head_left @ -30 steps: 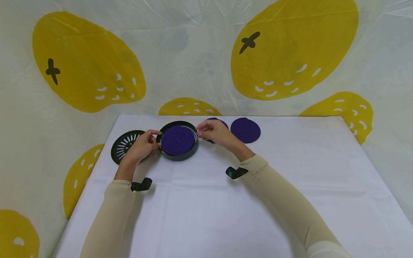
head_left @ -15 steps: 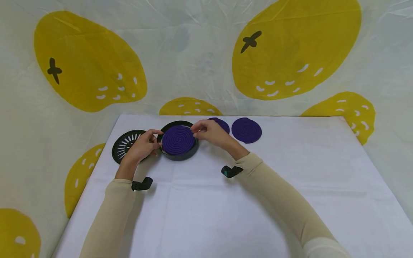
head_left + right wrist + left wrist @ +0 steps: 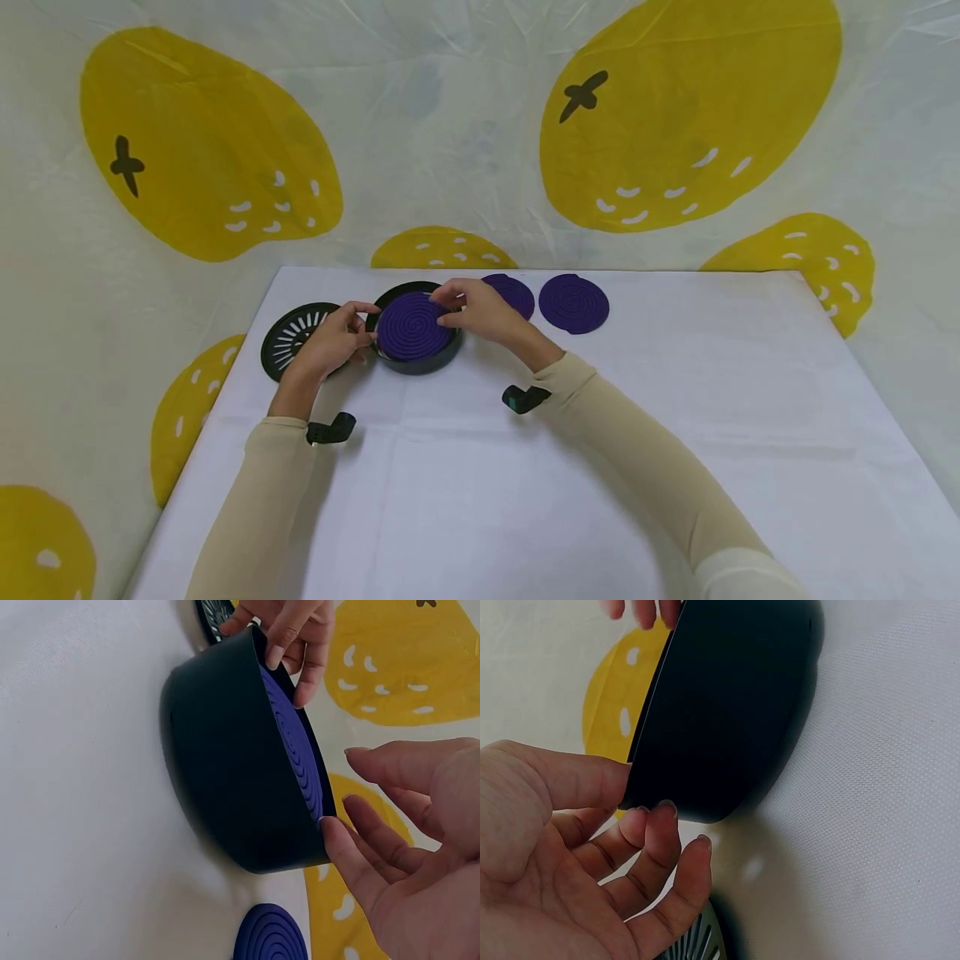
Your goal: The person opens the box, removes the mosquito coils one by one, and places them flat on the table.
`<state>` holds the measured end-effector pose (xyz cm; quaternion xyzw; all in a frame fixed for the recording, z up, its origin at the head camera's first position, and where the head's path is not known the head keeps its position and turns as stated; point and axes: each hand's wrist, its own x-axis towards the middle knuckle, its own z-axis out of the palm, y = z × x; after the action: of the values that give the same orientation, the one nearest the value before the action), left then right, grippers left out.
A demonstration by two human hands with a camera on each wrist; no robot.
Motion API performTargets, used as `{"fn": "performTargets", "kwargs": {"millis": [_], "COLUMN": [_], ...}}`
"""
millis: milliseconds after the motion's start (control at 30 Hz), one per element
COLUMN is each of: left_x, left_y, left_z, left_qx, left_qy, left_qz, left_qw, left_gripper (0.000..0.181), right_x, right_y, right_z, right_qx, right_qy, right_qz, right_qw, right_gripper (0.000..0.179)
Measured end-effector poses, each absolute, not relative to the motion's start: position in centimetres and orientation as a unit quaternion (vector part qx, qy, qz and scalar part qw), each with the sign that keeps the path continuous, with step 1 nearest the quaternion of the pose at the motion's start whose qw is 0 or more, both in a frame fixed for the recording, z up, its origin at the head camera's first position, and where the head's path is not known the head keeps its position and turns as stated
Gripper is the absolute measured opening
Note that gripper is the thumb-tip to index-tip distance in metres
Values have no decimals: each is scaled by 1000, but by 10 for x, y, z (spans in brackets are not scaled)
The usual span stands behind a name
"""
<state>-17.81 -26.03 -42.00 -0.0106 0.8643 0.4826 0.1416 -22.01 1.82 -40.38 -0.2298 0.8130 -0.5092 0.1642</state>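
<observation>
A: State the position of the left hand point(image 3: 327, 340).
B: It pinches the left side of the rim of the dark round container point(image 3: 420, 364). The remaining fingers are loosely bent beside the outer wall.
A: State the position of the right hand point(image 3: 483, 312).
B: It is at the opposite side, above the right part of the container. The fingers are parted and relaxed, with nothing between them. In the right wrist view, one fingertip meets the rim; whether it also touches the contents, I cannot tell.
A: Locate the contents.
B: A purple spiral disc point(image 3: 412, 329) lies within the rim of the container, which stands upright on the white table point(image 3: 525, 500).
A: List adjacent parts.
B: Left: a slotted black disc point(image 3: 288, 337), partly hidden by the left hand. Right: a second spiral disc point(image 3: 516, 293), partly hidden by the right hand, and a third spiral disc point(image 3: 576, 304) just beside it, near the table's far edge.
</observation>
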Motion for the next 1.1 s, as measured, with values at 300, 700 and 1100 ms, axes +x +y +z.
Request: {"fn": "performTargets", "kwargs": {"millis": [300,700,1100], "left_x": [-178,-179,-178], "left_y": [-262,-260,-259], "left_z": [-421,-420,-421], "left_qx": [-11,-10,-15], "left_qy": [862,867,867], "left_qz": [487,478,479], "left_qw": [142,138,136], "left_gripper": [49,49,49], "right_x": [-222,-224,-224], "right_y": [8,1,-1], "right_z": [-403,-411,-410], "right_qx": [-239,-234,-225], "right_qy": [837,847,848], "right_qz": [-470,-457,-460], "right_qw": [144,137,136], "right_gripper": [35,32,30]}}
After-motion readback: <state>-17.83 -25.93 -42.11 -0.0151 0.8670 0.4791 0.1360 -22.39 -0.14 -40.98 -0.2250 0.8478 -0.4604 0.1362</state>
